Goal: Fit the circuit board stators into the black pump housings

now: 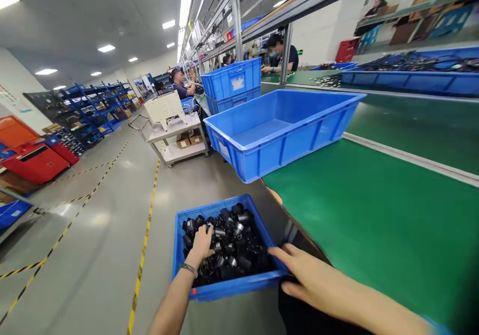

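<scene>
A blue bin [229, 292] full of small black cylindrical parts [239, 255], some with silvery ends, sits low beside the green bench. My left hand [202, 242] reaches into it from the near left, fingers and thumb apart over the parts. Whether its fingertips touch a part is hard to make out. At the bin's right side, by the rim, is my right hand [299, 267], slightly blurred, with fingers stretched out and thumb apart. Nothing shows in its grasp. A larger blue tub [284, 148] with no contents visible stands at the bench corner above the bin.
The green bench top [377, 215] runs along the right. Stacked blue crates [232, 83] stand behind the tub. A white trolley [175, 130] is farther back, near a yellow floor line [147, 235]. Co-workers sit along the bench; a tray of cables [411, 78] lies at right.
</scene>
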